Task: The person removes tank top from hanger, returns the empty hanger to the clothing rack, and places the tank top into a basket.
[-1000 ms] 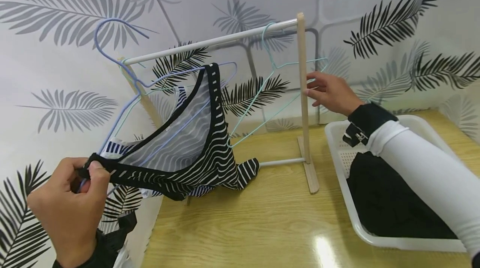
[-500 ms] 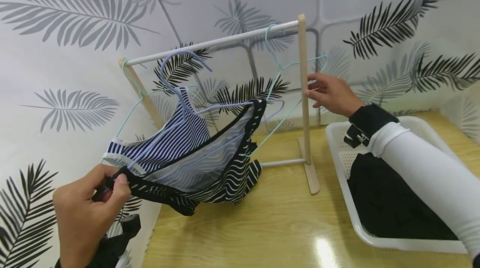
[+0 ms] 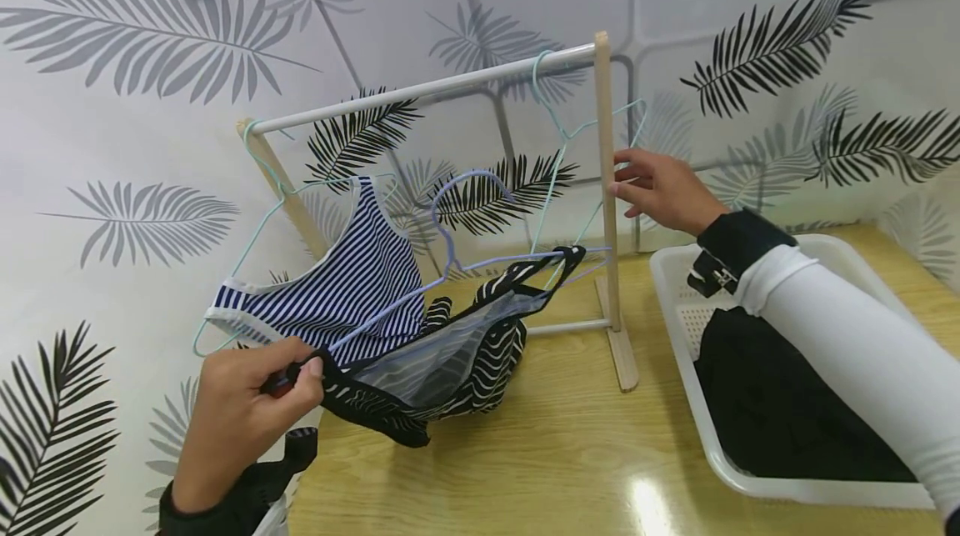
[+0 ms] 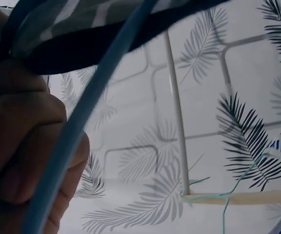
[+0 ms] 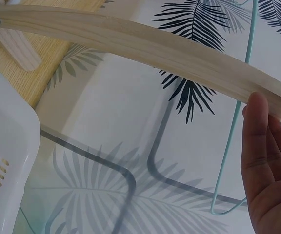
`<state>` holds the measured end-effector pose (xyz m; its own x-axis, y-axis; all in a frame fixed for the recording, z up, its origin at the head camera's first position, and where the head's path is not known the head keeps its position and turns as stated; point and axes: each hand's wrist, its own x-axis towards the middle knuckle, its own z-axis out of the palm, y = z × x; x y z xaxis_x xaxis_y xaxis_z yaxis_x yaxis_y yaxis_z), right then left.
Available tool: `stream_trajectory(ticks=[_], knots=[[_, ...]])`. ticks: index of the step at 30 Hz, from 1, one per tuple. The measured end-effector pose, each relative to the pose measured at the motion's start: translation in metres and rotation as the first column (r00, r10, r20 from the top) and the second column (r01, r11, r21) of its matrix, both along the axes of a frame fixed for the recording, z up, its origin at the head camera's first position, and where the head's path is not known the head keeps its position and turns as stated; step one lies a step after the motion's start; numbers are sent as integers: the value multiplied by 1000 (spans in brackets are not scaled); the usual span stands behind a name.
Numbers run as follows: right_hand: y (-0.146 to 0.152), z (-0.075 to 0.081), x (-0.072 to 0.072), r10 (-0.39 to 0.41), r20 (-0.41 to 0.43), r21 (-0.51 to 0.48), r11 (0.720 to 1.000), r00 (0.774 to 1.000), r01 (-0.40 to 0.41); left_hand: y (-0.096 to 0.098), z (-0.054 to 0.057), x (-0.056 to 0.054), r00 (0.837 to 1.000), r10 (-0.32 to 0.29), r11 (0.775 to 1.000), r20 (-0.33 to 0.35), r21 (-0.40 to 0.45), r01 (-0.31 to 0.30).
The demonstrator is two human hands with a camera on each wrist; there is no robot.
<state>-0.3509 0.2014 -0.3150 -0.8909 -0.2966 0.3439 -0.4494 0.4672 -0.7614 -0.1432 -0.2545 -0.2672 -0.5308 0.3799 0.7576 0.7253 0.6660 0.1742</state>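
Note:
My left hand (image 3: 251, 407) pinches the black edge of a black-and-white striped top (image 3: 480, 378) and one end of the lavender hanger (image 3: 487, 261) inside it. The hanger's hook points up, free of the rail. In the left wrist view, the hanger's bar (image 4: 89, 102) runs past curled fingers (image 4: 38, 131). My right hand (image 3: 667, 190) grips the right wooden post (image 3: 606, 186) of a small clothes rack, thumb on one side. A mint hanger (image 3: 566, 132) hangs from the white rail (image 3: 420, 90) beside that post. A navy-and-white striped top (image 3: 352, 261) hangs on the mint hanger at left.
A white perforated basket (image 3: 678, 328) with black cloth (image 3: 780, 403) inside stands at right on the wooden table (image 3: 525, 469). The rack's foot (image 3: 622, 357) rests on the table. Leaf-patterned covering (image 3: 150, 136) forms the backdrop.
My left hand has moved right and slightly down, carrying the black-and-white top and lavender hanger lower, toward the right post. The navy-striped top is now more exposed. My right hand has stayed put.

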Motion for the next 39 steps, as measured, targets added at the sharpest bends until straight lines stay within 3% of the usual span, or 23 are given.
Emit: stream_trajectory(ticks=[9,15,23,30,35,39], knots=[[1,-2,-2,-5,11,6,1000,1000,5,11,-7,-11,982,-80,990,172,-99,98],[0,-1,-1,-7,6,1,1000,1000,7,17,-10,-9,963,-135,978,234,-124,168],[-1,0,0,-16,16,11,1000,1000,15,12,-11,0,951,-174,968,256,-135,214],[1,0,1,-16,21,7,1000,1000,16,9,-9,4,938,-274,946,211,-118,303],[1,0,1,-14,17,8,1000,1000,14,5,-5,12,942,-302,942,145,-104,319],[-1,1,2,-19,20,11,1000,1000,19,0,2,20,936,-326,935,130,-102,339]])
